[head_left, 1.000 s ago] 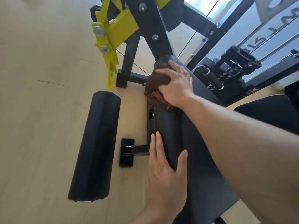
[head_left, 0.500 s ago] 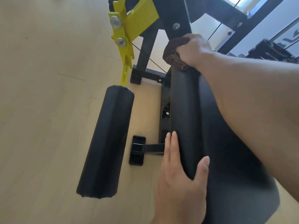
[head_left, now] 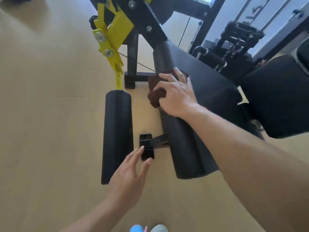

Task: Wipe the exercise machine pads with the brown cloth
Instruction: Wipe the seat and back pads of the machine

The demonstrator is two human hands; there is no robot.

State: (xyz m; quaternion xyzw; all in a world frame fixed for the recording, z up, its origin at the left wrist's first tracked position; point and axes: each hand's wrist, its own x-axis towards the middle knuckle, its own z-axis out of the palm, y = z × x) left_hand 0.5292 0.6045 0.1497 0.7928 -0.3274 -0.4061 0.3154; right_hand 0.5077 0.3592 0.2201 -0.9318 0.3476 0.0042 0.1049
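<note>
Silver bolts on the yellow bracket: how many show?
2: upper bolt near the yellow bracket's left edge, lower bolt just below it. Others may be hidden.

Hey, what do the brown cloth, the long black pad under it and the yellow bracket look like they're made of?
Brown cloth: soft fabric, perhaps terry or microfibre, bunching in folds under the right hand.
Long black pad: likely foam under matte vinyl, faintly textured with rounded edges.
Yellow bracket: probably painted steel, flat hard-edged plates joined with silver bolts.
</note>
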